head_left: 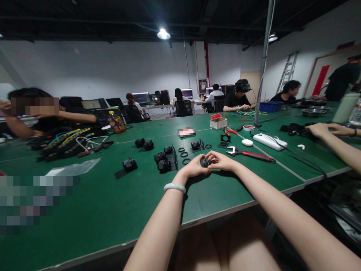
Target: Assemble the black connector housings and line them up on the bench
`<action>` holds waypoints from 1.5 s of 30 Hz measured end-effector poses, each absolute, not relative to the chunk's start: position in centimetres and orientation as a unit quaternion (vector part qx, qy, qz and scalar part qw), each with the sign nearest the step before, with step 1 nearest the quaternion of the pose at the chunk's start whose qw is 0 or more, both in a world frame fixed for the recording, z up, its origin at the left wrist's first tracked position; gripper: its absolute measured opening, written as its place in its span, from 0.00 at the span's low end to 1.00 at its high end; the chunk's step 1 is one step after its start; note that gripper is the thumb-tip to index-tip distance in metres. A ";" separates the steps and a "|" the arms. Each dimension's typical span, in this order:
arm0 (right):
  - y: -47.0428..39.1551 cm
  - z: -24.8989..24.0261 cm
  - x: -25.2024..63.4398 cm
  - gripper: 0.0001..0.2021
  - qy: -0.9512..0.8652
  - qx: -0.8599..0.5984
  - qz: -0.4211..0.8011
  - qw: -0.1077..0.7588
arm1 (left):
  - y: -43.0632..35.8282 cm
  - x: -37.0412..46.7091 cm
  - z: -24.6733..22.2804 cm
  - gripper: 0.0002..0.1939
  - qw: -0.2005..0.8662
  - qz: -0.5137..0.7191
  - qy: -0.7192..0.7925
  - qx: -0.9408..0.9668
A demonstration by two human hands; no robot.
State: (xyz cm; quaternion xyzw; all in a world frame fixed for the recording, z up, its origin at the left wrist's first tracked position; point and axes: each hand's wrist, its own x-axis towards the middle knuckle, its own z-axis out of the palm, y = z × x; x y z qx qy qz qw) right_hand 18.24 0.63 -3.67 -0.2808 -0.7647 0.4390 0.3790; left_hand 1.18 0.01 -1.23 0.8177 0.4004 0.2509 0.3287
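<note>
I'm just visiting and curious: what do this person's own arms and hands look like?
The left hand and right hand are ungloved, and no sleeves show on the bare arms. A smooth, pale, round bangle circles the left wrist; the right is bare.

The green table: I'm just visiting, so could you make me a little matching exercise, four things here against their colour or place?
Things
1. Bangle
2. Drink bottle
3. Small black part
4. Metal-headed hand tool

Colour or place
A. Red and black handle
B. Held between the left hand and right hand
C. Pale, worn on the left wrist
D. Yellow-capped

Right pairs: 1-C, 2-D, 3-B, 4-A
</note>
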 end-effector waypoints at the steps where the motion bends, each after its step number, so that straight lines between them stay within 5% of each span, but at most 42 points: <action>1: 0.6 -3.6 18.2 0.22 -0.763 -0.281 0.442 0.379 | 0.0 1.2 -1.2 0.25 0.329 0.253 0.397 0.819; 38: 0.9 -3.9 18.2 0.15 -0.778 -0.287 0.411 0.379 | 0.3 1.2 -1.4 0.26 0.333 0.241 0.375 0.831; 45: 0.6 -3.5 18.4 0.23 -0.768 -0.276 0.438 0.377 | 0.5 1.2 -1.5 0.27 0.330 0.248 0.394 0.821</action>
